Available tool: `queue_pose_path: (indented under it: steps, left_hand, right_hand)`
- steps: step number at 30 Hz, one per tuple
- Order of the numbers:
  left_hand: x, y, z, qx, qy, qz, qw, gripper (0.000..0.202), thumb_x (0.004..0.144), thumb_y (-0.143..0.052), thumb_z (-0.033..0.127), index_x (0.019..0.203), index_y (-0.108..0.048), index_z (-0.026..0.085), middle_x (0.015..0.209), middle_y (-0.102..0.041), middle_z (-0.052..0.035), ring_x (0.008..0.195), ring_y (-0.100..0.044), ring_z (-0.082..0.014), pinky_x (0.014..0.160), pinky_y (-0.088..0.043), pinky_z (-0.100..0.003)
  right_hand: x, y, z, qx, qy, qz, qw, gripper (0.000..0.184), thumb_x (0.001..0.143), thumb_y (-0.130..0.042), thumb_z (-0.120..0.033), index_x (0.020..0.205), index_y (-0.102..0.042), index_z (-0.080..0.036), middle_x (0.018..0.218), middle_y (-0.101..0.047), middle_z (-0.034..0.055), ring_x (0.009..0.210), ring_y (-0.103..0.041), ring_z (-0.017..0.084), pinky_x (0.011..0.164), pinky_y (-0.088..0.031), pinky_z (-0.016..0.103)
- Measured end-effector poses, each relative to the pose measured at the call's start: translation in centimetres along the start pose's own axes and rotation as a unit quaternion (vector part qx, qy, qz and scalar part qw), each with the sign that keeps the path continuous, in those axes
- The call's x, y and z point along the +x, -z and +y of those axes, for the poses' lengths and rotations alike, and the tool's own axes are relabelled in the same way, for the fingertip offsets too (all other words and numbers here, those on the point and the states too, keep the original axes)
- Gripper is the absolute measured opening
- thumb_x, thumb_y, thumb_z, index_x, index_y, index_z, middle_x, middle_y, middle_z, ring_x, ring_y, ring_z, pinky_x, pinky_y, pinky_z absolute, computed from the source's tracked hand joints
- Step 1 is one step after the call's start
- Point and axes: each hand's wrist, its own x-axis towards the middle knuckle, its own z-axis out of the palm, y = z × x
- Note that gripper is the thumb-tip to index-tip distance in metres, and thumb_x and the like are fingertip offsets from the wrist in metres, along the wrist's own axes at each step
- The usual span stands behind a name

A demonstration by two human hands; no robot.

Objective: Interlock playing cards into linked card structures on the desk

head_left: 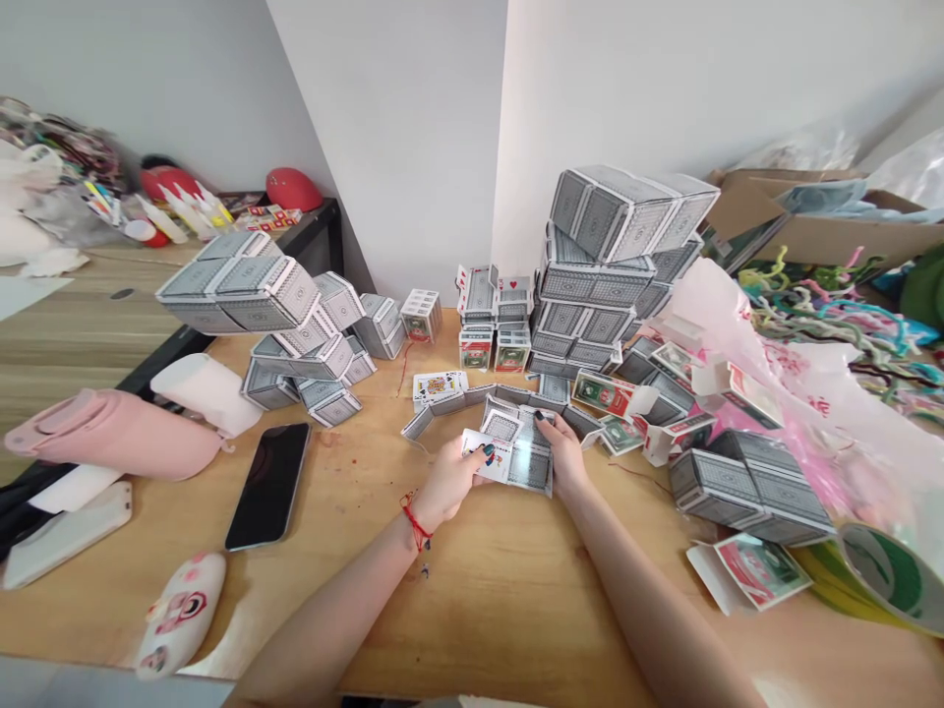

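Note:
Above the middle of the table, my left hand (444,484) pinches a white playing card (481,458) with a coloured figure under its thumb. My right hand (564,454) grips the right edge of a panel of joined grey-backed playing cards (529,466), its thumb on top. The two meet, and the left card overlaps the panel's left side. Just behind lies a curved strip of folded cards (464,397). A face card (439,386) rests flat at its left end. How the cards are joined is hidden under my fingers.
Card-box stacks stand at left (255,295) and right (601,285). Opened card boxes (759,570) and yellow-green tape (885,580) lie right. On the left are a black-screened phone (269,487), a pink pouch (110,433) and a white computer mouse (182,615).

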Motion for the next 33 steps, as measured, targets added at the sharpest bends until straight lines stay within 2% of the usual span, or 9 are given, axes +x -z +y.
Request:
queue_pose_path:
  steps: [5,9,14,25,33]
  left_hand:
    - [0.3,0.0,-0.6,-0.021,-0.019,0.025,0.999,0.015,0.072,-0.057,0.017,0.087,-0.057,0.014,0.090,-0.068,-0.0065,0.080,-0.065,-0.0187,0.071,-0.053,-0.033]
    - [0.6,0.0,-1.1,-0.023,-0.032,0.024,0.999,0.014,0.071,-0.057,0.018,0.085,-0.058,0.014,0.088,-0.068,-0.0059,0.080,-0.065,-0.0191,0.071,-0.052,-0.034]
    - [0.5,-0.2,-1.3,-0.029,-0.038,0.039,0.998,0.017,0.072,-0.055,0.017,0.089,-0.057,0.014,0.090,-0.068,-0.0065,0.080,-0.064,-0.0190,0.070,-0.052,-0.033]
    - [0.5,-0.1,-1.5,0.010,-0.033,0.006,0.999,0.021,0.074,-0.055,0.020,0.093,-0.059,0.013,0.091,-0.067,-0.0069,0.077,-0.064,-0.0180,0.069,-0.052,-0.032]
    - [0.4,-0.5,-1.6,-0.004,-0.024,-0.003,1.000,0.021,0.074,-0.056,0.021,0.094,-0.061,0.014,0.094,-0.068,-0.0064,0.082,-0.064,-0.0190,0.073,-0.052,-0.033]
  right_hand:
    - [0.0,-0.2,0.2,-0.011,0.015,0.021,1.000,0.019,0.062,-0.067,-0.032,0.077,-0.060,-0.023,0.064,-0.063,-0.0047,0.058,-0.056,0.015,0.058,-0.044,0.026]
    - [0.0,-0.3,0.3,-0.018,0.018,0.032,0.999,0.016,0.062,-0.066,-0.030,0.074,-0.060,-0.023,0.063,-0.061,-0.0057,0.058,-0.055,0.014,0.060,-0.043,0.026]
    - [-0.1,-0.3,0.2,-0.024,0.021,0.040,0.999,0.016,0.062,-0.065,-0.029,0.075,-0.059,-0.023,0.064,-0.061,-0.0055,0.061,-0.055,0.015,0.061,-0.043,0.026]
    - [-0.1,-0.5,0.0,-0.025,0.010,0.028,0.999,0.018,0.062,-0.066,-0.031,0.076,-0.059,-0.023,0.066,-0.062,-0.0044,0.060,-0.056,0.016,0.062,-0.044,0.028]
    - [-0.2,-0.5,-0.1,-0.032,0.009,0.025,0.999,0.018,0.062,-0.066,-0.031,0.075,-0.058,-0.023,0.063,-0.061,-0.0051,0.058,-0.056,0.015,0.060,-0.044,0.027]
